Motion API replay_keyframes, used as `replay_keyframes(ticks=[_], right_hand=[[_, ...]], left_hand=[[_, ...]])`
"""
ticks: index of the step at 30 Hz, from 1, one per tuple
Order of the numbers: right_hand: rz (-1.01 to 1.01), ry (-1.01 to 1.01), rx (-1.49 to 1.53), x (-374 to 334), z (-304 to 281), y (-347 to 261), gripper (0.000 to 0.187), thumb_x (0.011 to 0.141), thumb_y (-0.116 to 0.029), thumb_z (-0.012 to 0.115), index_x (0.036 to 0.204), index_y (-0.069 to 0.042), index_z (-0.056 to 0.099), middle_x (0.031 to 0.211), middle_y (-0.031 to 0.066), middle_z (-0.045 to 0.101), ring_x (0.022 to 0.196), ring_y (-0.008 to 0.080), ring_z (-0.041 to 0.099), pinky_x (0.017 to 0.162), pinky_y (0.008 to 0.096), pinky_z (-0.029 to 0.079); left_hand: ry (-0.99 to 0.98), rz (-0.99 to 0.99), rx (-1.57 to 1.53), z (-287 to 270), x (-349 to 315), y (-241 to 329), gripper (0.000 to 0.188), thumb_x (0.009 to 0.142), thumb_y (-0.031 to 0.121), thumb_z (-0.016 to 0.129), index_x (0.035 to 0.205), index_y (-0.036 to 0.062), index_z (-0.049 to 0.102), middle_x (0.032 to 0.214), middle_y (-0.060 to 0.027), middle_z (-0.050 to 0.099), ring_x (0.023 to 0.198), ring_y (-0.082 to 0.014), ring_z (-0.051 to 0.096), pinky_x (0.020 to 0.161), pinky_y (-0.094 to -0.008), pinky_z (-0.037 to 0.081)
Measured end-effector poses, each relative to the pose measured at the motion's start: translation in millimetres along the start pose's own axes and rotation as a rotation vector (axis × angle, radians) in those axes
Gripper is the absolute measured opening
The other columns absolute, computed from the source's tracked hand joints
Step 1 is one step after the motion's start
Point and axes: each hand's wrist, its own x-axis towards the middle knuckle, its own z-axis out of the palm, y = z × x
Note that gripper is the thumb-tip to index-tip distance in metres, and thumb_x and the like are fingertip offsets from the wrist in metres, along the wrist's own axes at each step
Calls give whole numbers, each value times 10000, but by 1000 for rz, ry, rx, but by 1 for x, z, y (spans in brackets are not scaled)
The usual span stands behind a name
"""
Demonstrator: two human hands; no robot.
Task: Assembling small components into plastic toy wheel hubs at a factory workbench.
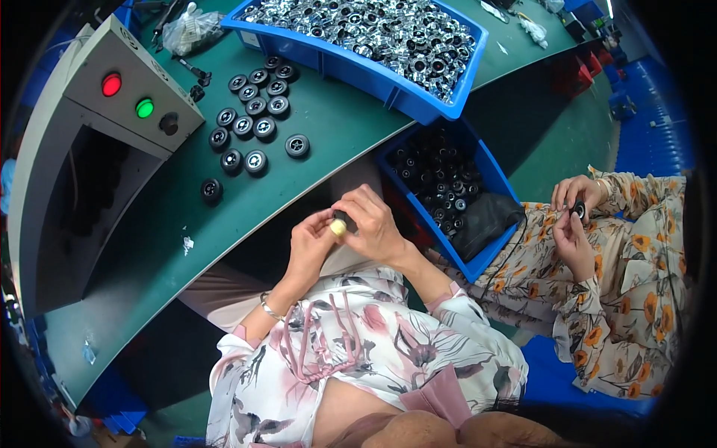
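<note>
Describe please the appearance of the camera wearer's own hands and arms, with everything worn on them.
The left hand and right hand wear no gloves. The loose white sleeves carry a grey and pink floral print and end in pink cuffs on the forearms. A shiny, silver-looking bracelet circles the left wrist; none shows on the right.

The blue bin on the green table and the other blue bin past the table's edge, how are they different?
The table bin sits on the green table; the other bin is off it, past the edge. The table bin holds shiny silvery pieces, while the other bin holds dark round pieces and something black and floppy. Both are blue and open on top.
</note>
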Motion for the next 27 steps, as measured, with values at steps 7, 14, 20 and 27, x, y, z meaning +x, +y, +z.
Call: replay_keyframes(ticks=[7,14,20,27], right_hand=[[60,57,90,-2,5,-11,362,649,-48,741,993,15,648,997,132,600,923,329,580,772,410,508],[30,-23,24,-3,5,-8,379,678,-78,758,1031,11,654,992,144,604,913,335,584,785,421,510],[91,110,107,-3,7,-15,388,669,-97,806,1008,19,659,980,142,609,886,320,589,770,413,504],[94,120,-23,-3,-10,-14,404,655,-85,827,1016,14,676,961,133,617,885,317,598,765,404,506]], left_hand=[[-113,-14,-261,-7,3,-6,314,991,235,655,1161,-29,645,1041,-57,689,937,-102,643,877,-245,508],[-188,-179,-436,-10,1,-4,375,946,313,705,1144,2,638,1042,-66,690,976,-148,651,939,-310,497],[-156,-213,-620,-13,4,-13,354,956,309,684,1158,22,635,1084,-99,685,1013,-195,653,966,-365,510],[-227,-309,-622,0,15,-6,359,966,328,666,1153,23,634,1080,-104,683,1029,-210,649,975,-370,513]])
